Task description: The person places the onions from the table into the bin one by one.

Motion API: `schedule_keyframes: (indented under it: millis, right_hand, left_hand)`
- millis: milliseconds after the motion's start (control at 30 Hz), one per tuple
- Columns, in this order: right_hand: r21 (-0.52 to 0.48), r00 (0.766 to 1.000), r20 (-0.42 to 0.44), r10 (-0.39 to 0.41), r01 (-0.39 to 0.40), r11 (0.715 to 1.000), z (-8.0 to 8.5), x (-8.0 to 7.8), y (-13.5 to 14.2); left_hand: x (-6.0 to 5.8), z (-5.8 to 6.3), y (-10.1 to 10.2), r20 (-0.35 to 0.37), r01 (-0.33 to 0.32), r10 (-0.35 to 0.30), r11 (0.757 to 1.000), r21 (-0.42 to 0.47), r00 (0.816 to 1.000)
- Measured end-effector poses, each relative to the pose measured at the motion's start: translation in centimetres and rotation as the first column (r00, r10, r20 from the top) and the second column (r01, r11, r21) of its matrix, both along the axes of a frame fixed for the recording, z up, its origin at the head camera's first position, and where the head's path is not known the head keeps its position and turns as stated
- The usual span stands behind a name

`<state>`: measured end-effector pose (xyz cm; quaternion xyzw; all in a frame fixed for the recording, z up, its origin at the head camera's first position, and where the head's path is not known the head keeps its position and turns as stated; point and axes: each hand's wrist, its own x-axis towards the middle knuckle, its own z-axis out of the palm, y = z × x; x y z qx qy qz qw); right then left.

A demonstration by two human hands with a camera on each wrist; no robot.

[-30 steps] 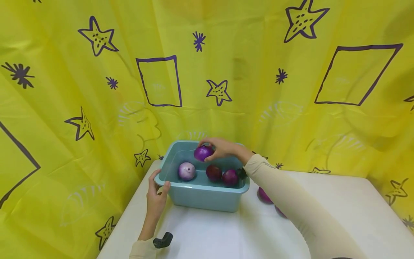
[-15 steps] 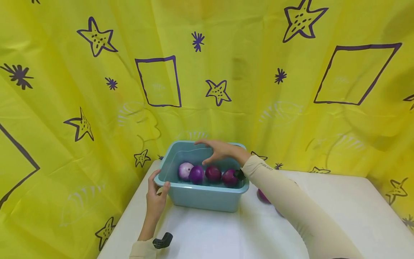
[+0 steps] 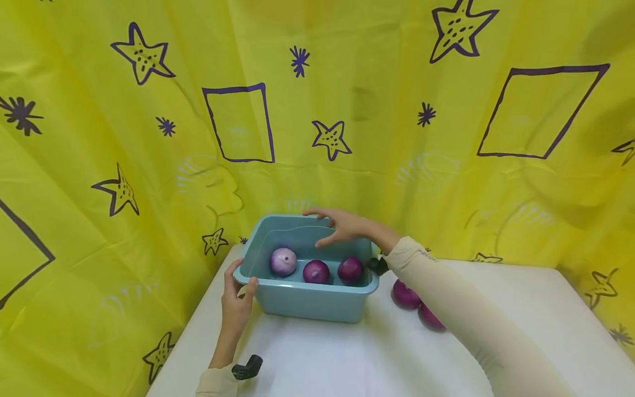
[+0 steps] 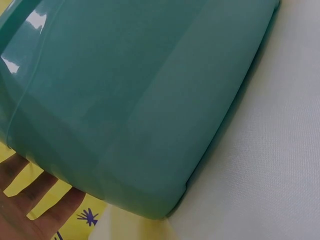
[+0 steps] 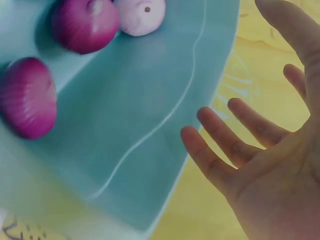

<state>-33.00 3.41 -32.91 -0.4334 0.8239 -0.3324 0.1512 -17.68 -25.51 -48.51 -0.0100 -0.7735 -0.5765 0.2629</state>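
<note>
A blue-green plastic bin (image 3: 310,303) stands on the white table. My left hand (image 3: 237,303) grips its near left corner, thumb at the front rim and fingers along the left side. Those fingers (image 4: 55,210) lie spread against the outer wall in the left wrist view. Inside the bin are a pale onion (image 3: 283,262), a purple onion (image 3: 316,272) in the middle and another purple onion (image 3: 350,270) at the right. Over the bin's back right part, my right hand (image 3: 344,225) hovers with fingers spread and holds nothing.
Two more red onions lie on the table right of the bin, one farther back (image 3: 405,294) and one nearer (image 3: 431,318), partly behind my right sleeve (image 3: 461,303). A yellow curtain (image 3: 377,110) with purple drawings hangs behind the white table (image 3: 516,298).
My right hand has let go of a purple onion into the bin and shifted slightly right. The onions inside have changed position; three show now. My left hand keeps its place on the bin.
</note>
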Motion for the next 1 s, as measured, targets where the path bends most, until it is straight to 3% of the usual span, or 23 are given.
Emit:
schedule_keyframes:
  millis: [167,367,567,800,1000]
  right_hand:
    - [-0.080,0.995,-0.097,-0.024,0.016,0.997,0.1,0.5,3.0]
    - [-0.140,0.975,-0.171,-0.141,0.117,0.983,0.0,2.0,8.1]
    - [-0.164,0.944,-0.226,-0.240,0.206,0.965,-1.4,3.3,13.3]
    - [-0.135,0.923,-0.198,-0.331,0.308,0.942,-3.4,5.0,18.6]
    - [-0.123,0.914,-0.174,-0.367,0.350,0.929,-4.5,6.4,21.5]
  left_hand:
    - [-0.1,0.0,-0.1,0.013,0.000,0.000,1.000,-0.004,1.000]
    - [-0.2,0.1,0.0,0.017,-0.014,0.014,1.000,-0.011,1.000]
    - [-0.2,0.3,0.2,0.014,0.001,-0.001,1.000,-0.004,1.000]
    - [-0.1,0.3,0.3,0.024,0.002,-0.002,1.000,0.011,1.000]
    - [0.1,0.1,0.2,0.031,-0.021,0.021,1.000,-0.004,0.999]
